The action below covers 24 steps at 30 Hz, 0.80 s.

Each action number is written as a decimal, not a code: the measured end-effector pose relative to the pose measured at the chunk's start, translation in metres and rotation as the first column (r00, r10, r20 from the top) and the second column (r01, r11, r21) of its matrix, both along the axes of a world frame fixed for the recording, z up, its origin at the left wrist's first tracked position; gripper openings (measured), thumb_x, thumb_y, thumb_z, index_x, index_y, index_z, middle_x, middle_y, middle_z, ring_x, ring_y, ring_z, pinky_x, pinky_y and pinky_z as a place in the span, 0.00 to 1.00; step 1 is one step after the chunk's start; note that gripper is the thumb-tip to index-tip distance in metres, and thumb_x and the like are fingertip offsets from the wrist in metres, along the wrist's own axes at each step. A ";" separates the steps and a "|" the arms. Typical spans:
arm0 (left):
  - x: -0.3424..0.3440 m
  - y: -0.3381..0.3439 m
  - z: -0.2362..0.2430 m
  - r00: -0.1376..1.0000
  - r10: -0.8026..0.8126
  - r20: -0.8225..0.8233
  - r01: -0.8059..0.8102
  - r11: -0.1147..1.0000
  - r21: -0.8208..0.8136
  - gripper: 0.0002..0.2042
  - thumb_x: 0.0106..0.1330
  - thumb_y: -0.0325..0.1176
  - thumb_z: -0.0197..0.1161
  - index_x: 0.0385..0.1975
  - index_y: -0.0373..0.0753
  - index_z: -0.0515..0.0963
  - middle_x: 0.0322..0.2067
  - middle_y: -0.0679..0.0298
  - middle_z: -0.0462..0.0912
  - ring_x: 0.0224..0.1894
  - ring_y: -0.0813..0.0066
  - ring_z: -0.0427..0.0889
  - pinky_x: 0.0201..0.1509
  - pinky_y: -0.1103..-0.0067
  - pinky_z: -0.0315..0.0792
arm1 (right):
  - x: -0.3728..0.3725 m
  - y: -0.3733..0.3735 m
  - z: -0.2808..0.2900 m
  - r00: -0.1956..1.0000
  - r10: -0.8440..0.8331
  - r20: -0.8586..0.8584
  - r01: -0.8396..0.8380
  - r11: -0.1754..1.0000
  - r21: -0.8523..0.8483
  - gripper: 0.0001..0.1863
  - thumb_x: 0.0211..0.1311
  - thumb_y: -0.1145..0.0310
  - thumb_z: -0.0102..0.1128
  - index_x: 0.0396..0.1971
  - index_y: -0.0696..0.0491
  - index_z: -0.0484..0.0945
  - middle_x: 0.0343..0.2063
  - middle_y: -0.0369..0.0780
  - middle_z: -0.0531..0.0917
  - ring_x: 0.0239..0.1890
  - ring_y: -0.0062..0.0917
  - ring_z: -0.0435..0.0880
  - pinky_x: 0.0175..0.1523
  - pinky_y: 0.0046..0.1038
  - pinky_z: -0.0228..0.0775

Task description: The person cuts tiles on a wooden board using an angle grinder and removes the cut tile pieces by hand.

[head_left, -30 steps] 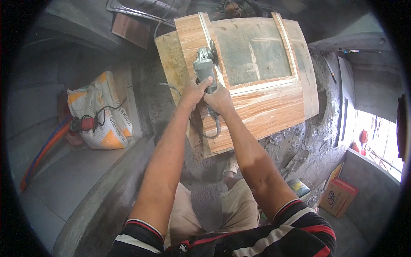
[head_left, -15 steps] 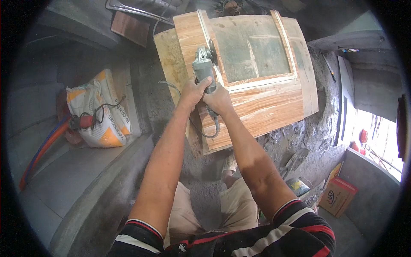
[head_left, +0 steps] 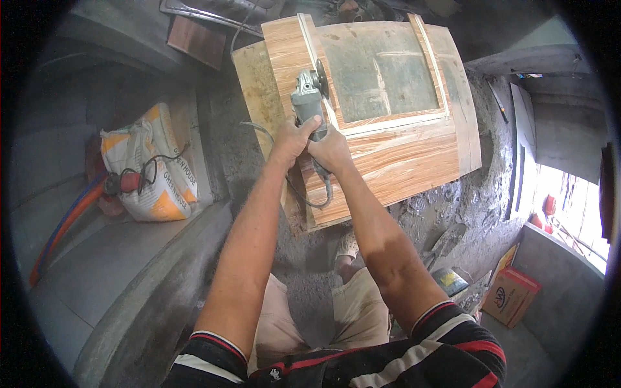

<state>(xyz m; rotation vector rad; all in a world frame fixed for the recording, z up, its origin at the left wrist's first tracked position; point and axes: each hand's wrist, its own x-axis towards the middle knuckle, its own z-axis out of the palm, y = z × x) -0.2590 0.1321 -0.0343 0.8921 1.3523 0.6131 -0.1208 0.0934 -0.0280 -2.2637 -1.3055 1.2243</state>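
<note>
1. One grey angle grinder [head_left: 306,103] is held two-handed: left grip [head_left: 292,139] clamped around its body, right grip [head_left: 332,150] clamped just beside it.
2. From where I stand, the grinder is over the wood-grain panel [head_left: 401,155], its disc [head_left: 322,79] by a pale strip [head_left: 332,115]; whether they touch I can't tell.
3. That panel lies on a larger board [head_left: 254,71].
4. Over on the left, a red-and-black tool [head_left: 130,182] rests on a white-and-orange sack [head_left: 165,178].

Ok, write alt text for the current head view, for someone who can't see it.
Left hand and right hand grip a grinder over a wood-grain panel, the disc by a pale strip. White-and-orange sacks lie at left; a box sits at lower right.
</note>
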 end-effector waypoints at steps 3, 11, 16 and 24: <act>0.000 -0.003 0.000 1.000 0.007 0.007 -0.007 1.000 0.024 0.34 0.67 0.51 0.76 0.57 0.23 0.79 0.46 0.49 0.89 0.45 0.65 0.88 0.51 0.69 0.80 | 0.000 -0.003 0.000 1.000 0.003 -0.024 -0.003 1.000 0.010 0.40 0.55 0.48 0.75 0.56 0.68 0.80 0.49 0.64 0.88 0.57 0.56 0.89 0.63 0.46 0.80; -0.001 -0.012 -0.001 0.999 -0.005 0.049 0.004 1.000 0.005 0.33 0.68 0.50 0.75 0.56 0.22 0.79 0.45 0.49 0.88 0.45 0.66 0.87 0.51 0.70 0.80 | 0.001 -0.009 0.013 0.998 0.014 -0.056 -0.021 0.993 -0.116 0.45 0.56 0.43 0.73 0.64 0.64 0.78 0.60 0.63 0.84 0.67 0.55 0.83 0.71 0.48 0.75; 0.000 -0.016 0.000 0.998 0.012 0.069 -0.012 1.000 -0.003 0.33 0.68 0.51 0.76 0.56 0.23 0.79 0.46 0.49 0.88 0.45 0.66 0.87 0.52 0.70 0.80 | 0.000 -0.012 0.014 0.999 0.015 -0.048 -0.020 0.994 -0.112 0.43 0.58 0.44 0.71 0.64 0.64 0.78 0.60 0.62 0.85 0.67 0.55 0.82 0.72 0.49 0.74; 0.002 -0.015 0.006 0.999 0.018 0.050 -0.018 1.000 0.015 0.33 0.69 0.50 0.76 0.57 0.23 0.78 0.46 0.50 0.88 0.45 0.66 0.87 0.52 0.70 0.80 | 0.001 -0.014 0.001 1.000 -0.002 -0.004 0.002 1.000 0.006 0.42 0.55 0.43 0.75 0.57 0.66 0.81 0.50 0.62 0.89 0.58 0.55 0.89 0.63 0.46 0.80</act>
